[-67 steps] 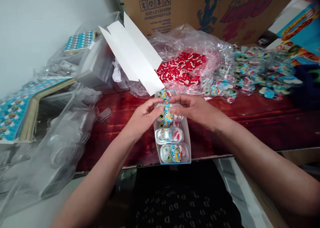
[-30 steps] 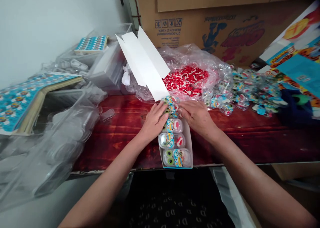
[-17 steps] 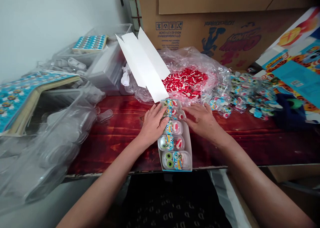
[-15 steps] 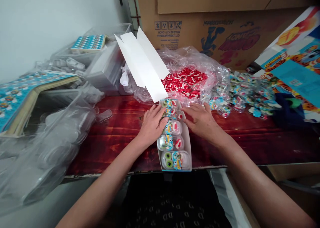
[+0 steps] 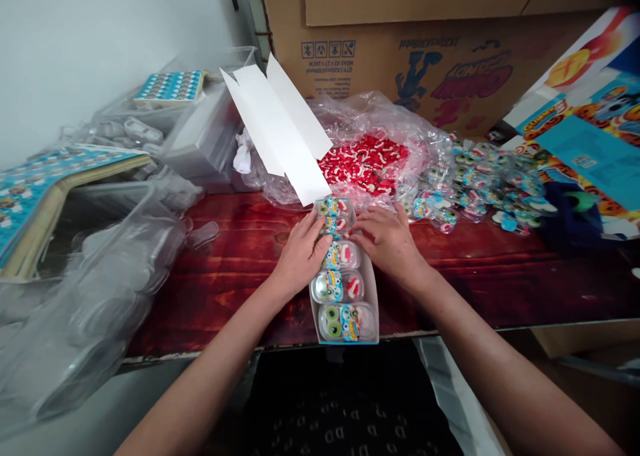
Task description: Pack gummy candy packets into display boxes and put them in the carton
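A narrow display box [image 5: 373,289] stands open before me on the red-brown table, its white lid flap [image 5: 280,126] raised at the far end. Several clear candy packs [image 5: 349,322] with blue labels lie in a row inside it, showing green eyeballs and red-and-white pieces. My left hand [image 5: 303,253] rests along the box's left edge, fingers outstretched over the second and third packs from the far end. On the opposite side, my right hand [image 5: 387,243] has its fingers apart and bent, fingertips touching the right end of the second pack. Neither hand grips anything.
Behind the box is a plastic bag [image 5: 365,163] of red-and-white candies. A heap of filled packs [image 5: 495,183] lies to its right. Clear bins [image 5: 125,196] with empty plastic shells and label stacks [image 5: 170,86] stand left. A large carton [image 5: 380,63] closes off the back.
My right hand has moved inward over the box's right edge, its fingertips now on the second pack. The left hand stays nearly in place. The whole view has shifted slightly.
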Available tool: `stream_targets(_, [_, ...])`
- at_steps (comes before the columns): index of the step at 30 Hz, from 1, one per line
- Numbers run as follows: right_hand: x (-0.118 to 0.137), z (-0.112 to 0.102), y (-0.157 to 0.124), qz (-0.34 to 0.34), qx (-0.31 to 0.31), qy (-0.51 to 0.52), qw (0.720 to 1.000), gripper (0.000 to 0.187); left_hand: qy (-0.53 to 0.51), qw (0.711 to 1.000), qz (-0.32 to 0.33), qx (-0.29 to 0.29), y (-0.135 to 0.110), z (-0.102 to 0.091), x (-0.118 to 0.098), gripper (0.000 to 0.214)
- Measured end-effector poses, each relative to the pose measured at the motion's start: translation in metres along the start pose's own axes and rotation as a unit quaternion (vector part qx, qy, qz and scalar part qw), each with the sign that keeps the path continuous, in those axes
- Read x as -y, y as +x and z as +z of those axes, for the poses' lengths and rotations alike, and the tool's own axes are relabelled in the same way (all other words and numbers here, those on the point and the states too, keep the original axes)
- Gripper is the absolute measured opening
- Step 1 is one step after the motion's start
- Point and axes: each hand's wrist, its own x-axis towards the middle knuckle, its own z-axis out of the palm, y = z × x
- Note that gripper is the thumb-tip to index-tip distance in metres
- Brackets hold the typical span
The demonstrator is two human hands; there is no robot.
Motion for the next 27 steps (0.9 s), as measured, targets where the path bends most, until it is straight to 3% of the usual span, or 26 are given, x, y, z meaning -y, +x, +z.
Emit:
stream_targets(4, [0.002,0.007,-0.005,0.037,-0.058,0.007,0.998,0.011,-0.008,1.000,-0.004,0.002,-0.001,0.000,0.000,0.048])
stream_targets(16, [0.006,0.017,-0.015,0.067,-0.055,0.106,0.991,0.020,-0.009,1.000,-0.004,0.004,-0.001,0.004,0.004,0.045])
stream_targets(22, [-0.008,0.013,0.012,0.070,-0.054,0.182,0.979,0.034,-0.063,0.996,-0.033,-0.045,0.003,0.006,0.010,0.053])
stream_targets(27, [-0.010,0.032,0.031,0.033,-0.005,0.139,0.990,0.039,-0.113,0.991,-0.067,-0.008,0.014,0.013,0.010,0.059])
